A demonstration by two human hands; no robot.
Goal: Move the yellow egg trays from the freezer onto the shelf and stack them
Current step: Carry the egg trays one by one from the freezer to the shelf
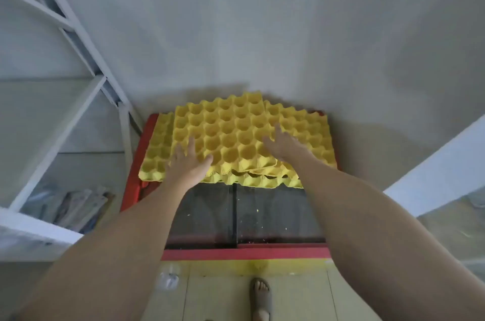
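Observation:
Several yellow egg trays (231, 134) lie overlapping in a loose pile on the far half of a red-framed freezer (244, 253) with dark glass lids. The top tray sits skewed over the ones below, its near edge overhanging the glass. My left hand (190, 163) rests flat on the near left part of the top tray, fingers spread. On the near right part, my right hand (282, 143) also lies flat with fingers apart. Neither hand is closed around a tray.
A white metal shelf (55, 121) stands to the left, with some packets on its lower level. Another white shelf edge (433, 179) runs at the right. A grey wall is behind the freezer. A sandalled foot (261, 294) stands on the floor in front.

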